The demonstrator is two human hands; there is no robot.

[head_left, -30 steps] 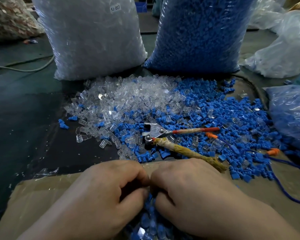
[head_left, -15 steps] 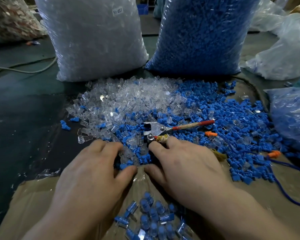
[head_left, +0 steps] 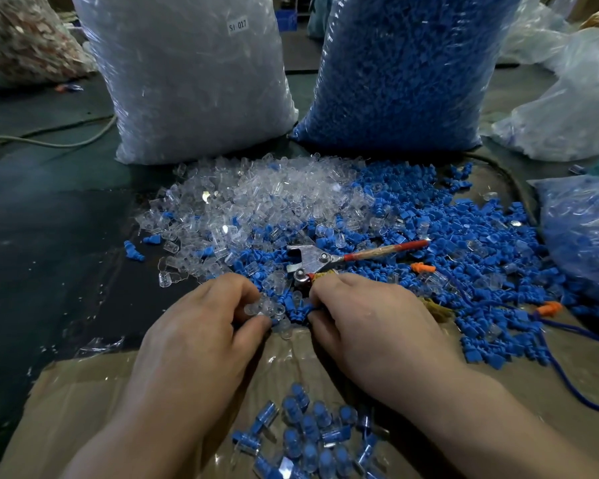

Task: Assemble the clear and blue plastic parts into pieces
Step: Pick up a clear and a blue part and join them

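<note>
While cardboard (head_left: 83, 392) lies on dark surface (head_left: 49, 254), left hand (head_left: 201, 333) pinches clear part (head_left: 261, 309), right hand (head_left: 377, 326) pinches blue part (head_left: 298, 314).

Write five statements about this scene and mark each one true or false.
1. The left hand pinches a clear part. True.
2. The right hand holds the pliers up off the pile. False: the pliers lie on the loose parts, one handle running under that hand.
3. Assembled pieces lie on the cardboard between the forearms. True.
4. The bag of blue parts stands left of the bag of clear parts. False: it stands to the right.
5. Every loose part is clear or blue. False: a few orange parts lie among the blue.
</note>
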